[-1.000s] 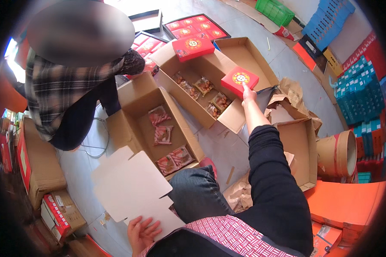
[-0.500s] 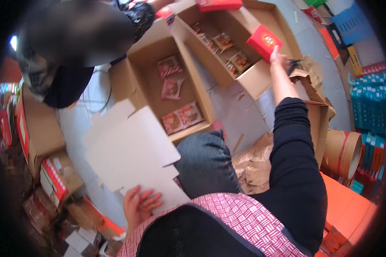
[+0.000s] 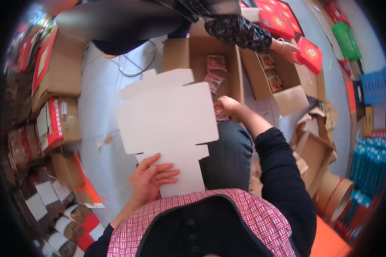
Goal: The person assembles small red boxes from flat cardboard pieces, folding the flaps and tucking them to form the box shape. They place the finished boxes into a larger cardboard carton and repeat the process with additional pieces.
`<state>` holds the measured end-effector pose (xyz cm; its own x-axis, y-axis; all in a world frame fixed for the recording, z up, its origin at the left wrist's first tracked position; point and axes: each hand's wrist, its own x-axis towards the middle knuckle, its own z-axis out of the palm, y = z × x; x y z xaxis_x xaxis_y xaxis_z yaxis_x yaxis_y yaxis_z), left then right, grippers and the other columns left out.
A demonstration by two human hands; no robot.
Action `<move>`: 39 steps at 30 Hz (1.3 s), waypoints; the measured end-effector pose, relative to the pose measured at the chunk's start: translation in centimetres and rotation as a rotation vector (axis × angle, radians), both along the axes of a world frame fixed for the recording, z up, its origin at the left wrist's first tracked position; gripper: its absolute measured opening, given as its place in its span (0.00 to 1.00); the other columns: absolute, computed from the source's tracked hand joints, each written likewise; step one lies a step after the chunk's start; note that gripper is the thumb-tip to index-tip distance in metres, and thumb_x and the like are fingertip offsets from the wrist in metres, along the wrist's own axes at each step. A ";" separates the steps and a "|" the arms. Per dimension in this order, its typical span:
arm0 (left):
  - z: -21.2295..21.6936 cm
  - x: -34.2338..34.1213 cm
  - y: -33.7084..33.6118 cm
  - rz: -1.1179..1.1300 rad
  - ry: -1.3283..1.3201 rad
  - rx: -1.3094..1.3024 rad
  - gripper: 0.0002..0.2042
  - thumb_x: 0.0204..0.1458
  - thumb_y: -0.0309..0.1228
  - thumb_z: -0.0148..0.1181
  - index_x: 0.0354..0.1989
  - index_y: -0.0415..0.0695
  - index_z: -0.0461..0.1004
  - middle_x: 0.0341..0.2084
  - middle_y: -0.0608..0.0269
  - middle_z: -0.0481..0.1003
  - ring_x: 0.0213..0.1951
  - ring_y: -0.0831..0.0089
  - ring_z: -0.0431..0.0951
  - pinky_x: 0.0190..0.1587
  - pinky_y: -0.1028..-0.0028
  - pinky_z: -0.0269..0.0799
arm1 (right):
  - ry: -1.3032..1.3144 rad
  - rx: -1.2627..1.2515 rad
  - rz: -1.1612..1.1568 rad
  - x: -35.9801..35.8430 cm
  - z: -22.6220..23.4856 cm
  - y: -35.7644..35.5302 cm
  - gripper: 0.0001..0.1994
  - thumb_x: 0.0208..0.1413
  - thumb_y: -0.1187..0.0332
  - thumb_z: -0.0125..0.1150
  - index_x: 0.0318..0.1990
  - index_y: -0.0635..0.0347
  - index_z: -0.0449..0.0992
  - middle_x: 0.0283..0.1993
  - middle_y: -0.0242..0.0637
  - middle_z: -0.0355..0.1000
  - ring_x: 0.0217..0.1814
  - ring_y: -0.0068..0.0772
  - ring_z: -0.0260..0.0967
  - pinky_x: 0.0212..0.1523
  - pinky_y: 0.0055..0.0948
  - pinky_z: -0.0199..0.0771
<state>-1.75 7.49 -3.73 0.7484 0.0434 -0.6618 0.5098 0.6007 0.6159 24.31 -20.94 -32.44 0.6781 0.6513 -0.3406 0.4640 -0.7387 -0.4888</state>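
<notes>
A flat, die-cut white cardboard blank (image 3: 167,115) lies across my lap, with slots and tabs along its edges. On its lower part rests my left hand (image 3: 152,177), fingers stretched out. My right hand (image 3: 229,106) reaches over the near end of an open brown carton (image 3: 241,81), its fingers curled down at the small red-and-clear packets (image 3: 221,116). What those fingers hold, if anything, is hidden. Farther up the same carton lie more red packets (image 3: 216,63). To the right, a co-worker's hand (image 3: 289,52) grips a red box (image 3: 309,55).
A second brown carton (image 3: 291,101) holds orange-brown packets (image 3: 275,83). Several red boxes (image 3: 278,21) stand at the far right. Crumpled brown paper (image 3: 321,124) and a cardboard drum (image 3: 333,197) sit on my right. Stacked cartons (image 3: 62,64) line the left side.
My right hand has let go of the red box, now in the co-worker's hand, and come back to the near carton. The view has shifted; my left hand stays on the blank.
</notes>
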 end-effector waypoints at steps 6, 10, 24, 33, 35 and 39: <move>0.5 1.0 1.5 -0.061 0.060 -0.081 0.16 0.60 0.26 0.40 0.56 0.37 0.61 0.42 0.37 0.73 0.44 0.44 0.76 0.42 0.55 0.78 | 0.110 -0.225 -0.122 0.5 -11.2 -0.4 0.25 0.43 0.61 0.59 0.50 0.62 0.70 0.54 0.51 0.66 0.58 0.51 0.63 0.58 0.40 0.63; 0.5 -0.3 1.4 0.004 0.039 -0.062 0.17 0.60 0.27 0.41 0.57 0.38 0.60 0.42 0.39 0.74 0.44 0.45 0.77 0.42 0.55 0.78 | 0.075 0.186 -0.294 -0.6 0.4 3.7 0.12 0.53 0.63 0.54 0.39 0.59 0.77 0.37 0.48 0.76 0.41 0.45 0.74 0.42 0.38 0.73; -0.2 -4.4 3.0 0.045 -0.513 0.190 0.13 0.55 0.18 0.50 0.50 0.35 0.67 0.42 0.47 0.74 0.44 0.60 0.77 0.48 0.68 0.74 | -0.500 0.084 0.096 -3.0 31.1 14.8 0.34 0.45 0.57 0.65 0.60 0.60 0.62 0.55 0.51 0.65 0.61 0.50 0.59 0.62 0.41 0.56; 0.6 -7.9 4.3 -0.729 -1.176 1.483 0.15 0.43 0.26 0.58 0.42 0.44 0.75 0.53 0.59 0.70 0.60 0.58 0.64 0.62 0.57 0.58 | -0.469 0.228 -0.037 -4.4 30.1 14.7 0.19 0.44 0.68 0.64 0.45 0.62 0.70 0.46 0.47 0.70 0.50 0.47 0.66 0.52 0.39 0.64; -1.0 -7.0 3.8 -0.747 -1.318 1.393 0.14 0.44 0.25 0.57 0.42 0.46 0.75 0.50 0.58 0.72 0.58 0.59 0.67 0.62 0.56 0.59 | -0.505 0.332 -0.076 -4.9 30.3 14.6 0.14 0.46 0.68 0.63 0.41 0.62 0.71 0.42 0.45 0.72 0.46 0.47 0.69 0.49 0.39 0.67; -1.4 -3.6 4.6 -0.629 -1.376 1.261 0.09 0.43 0.22 0.58 0.34 0.45 0.77 0.37 0.62 0.77 0.48 0.62 0.76 0.55 0.62 0.68 | -0.437 0.448 -0.240 -4.4 32.5 13.5 0.10 0.48 0.68 0.62 0.36 0.62 0.72 0.31 0.42 0.74 0.34 0.42 0.72 0.38 0.36 0.70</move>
